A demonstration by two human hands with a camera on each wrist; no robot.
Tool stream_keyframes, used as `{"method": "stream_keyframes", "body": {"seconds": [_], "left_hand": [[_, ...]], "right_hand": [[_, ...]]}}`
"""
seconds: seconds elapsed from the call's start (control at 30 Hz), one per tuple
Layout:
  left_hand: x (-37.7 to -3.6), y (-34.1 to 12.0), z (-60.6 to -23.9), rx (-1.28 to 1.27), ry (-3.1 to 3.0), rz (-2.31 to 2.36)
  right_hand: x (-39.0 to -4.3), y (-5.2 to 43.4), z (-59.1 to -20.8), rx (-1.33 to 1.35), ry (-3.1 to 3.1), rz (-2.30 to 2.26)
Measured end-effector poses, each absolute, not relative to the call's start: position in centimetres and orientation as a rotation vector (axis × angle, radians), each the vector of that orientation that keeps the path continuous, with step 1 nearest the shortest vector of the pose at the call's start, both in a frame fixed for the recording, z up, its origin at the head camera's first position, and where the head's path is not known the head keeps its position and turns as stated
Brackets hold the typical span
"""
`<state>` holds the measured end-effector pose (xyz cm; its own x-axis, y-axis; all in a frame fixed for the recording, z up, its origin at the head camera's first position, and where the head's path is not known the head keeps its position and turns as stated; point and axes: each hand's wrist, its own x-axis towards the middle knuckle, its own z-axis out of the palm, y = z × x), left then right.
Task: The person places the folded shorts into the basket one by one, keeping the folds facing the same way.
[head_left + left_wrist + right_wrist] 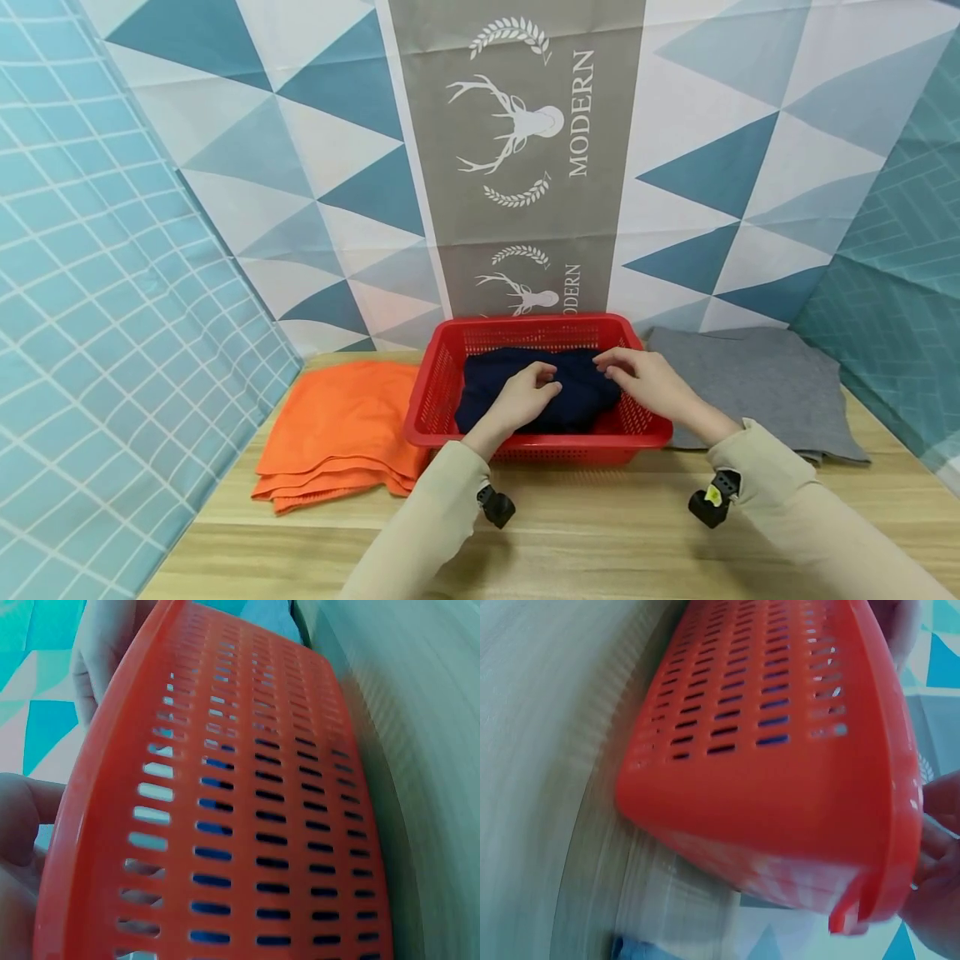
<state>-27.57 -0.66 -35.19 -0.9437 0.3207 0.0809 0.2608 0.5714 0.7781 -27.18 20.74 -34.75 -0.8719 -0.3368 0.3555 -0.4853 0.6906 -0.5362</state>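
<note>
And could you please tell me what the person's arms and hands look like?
The left sleeve and right sleeve are plain pale beige. Near each cuff is a small black wrist device, the right one carrying a yellow mark. The left hand and right hand wear no gloves.

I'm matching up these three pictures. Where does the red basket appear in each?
Head: the red basket is in the lower half, slightly right of centre.
Left wrist: it fills the middle, rim leftward.
Right wrist: it fills the middle, rim rightward.
Shared landmark: wooden tabletop, bottom in head, right side in left wrist, left side in right wrist.
</note>
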Motion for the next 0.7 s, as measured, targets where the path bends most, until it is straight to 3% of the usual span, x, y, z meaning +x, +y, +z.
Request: {"method": "stream_keyframes", "body": {"seconds": [0.7], "left_hand": [[-25.6, 2.8, -35.1, 0.787, 2.654, 1.491]], "right_hand": [[-24.5, 24.9, -34.3, 0.5, -2.605, 1.051]]}}
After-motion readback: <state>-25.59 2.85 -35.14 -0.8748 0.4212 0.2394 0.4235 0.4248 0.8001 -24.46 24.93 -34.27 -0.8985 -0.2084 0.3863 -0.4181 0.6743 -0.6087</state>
